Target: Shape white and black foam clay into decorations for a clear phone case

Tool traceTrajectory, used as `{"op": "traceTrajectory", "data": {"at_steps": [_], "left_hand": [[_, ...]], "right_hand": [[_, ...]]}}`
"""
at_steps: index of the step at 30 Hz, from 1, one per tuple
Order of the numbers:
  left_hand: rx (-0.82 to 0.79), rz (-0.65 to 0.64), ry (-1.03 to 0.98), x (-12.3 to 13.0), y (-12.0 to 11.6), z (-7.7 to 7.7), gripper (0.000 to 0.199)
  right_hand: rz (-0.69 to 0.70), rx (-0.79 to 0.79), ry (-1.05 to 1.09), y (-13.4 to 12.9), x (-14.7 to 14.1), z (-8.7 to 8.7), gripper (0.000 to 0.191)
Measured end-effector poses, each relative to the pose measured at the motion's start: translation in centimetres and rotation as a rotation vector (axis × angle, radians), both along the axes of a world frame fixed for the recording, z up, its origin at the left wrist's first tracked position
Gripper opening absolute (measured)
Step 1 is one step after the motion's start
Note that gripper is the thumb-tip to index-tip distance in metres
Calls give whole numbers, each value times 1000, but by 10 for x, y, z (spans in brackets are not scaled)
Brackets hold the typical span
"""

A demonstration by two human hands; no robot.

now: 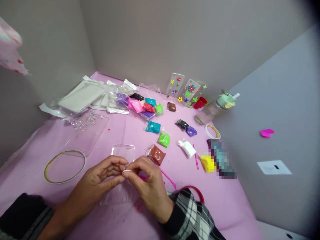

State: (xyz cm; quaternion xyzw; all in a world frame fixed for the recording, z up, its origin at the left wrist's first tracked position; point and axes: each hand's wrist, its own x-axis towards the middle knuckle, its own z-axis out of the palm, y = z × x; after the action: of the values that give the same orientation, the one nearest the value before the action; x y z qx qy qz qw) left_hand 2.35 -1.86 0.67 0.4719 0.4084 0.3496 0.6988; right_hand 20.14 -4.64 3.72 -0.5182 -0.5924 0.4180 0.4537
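A small white piece of modelling clay [127, 171] is pinched between the thumb and fingers of my right hand [151, 186]. My left hand [100, 176] is close against it, fingers loosely curled and thumb apart from them. The left thumb tip reaches toward the white piece; whether it touches is hard to tell. Under my hands lies a clear phone case [123, 150], partly covered. A pink modelling tool [168, 178] extends out past my right hand. Just beyond my fingers sits a packet of brown clay [157, 155].
Clay packets in green [164, 139], teal [153, 127] and yellow [207, 163] lie ahead. A tape roll [65, 166] is at left, near a rhinestone sheet [85, 121]. Decorated phone cases [175, 85] lean at the wall beside a bottle [212, 108]. A blurred dark object [221, 158] lies right.
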Motion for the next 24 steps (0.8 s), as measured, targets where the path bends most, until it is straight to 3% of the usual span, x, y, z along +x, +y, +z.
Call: {"op": "traceTrajectory", "data": {"at_steps": [5,16,20,24], "left_hand": [[-32,3,-12,-1,-1,2,23],[-19,-19,-12,1,-1,1,22],[-8,-23,24,-1,-1,0,22],[23,1,106,-2,-3,0,23]], "right_hand": [[-2,-56,50,1,0,0,5],[6,-44,19,0,0,1,2],[13,-6,-32,2,4,4,9],[-93,58,-102,6,20,14,9]]}}
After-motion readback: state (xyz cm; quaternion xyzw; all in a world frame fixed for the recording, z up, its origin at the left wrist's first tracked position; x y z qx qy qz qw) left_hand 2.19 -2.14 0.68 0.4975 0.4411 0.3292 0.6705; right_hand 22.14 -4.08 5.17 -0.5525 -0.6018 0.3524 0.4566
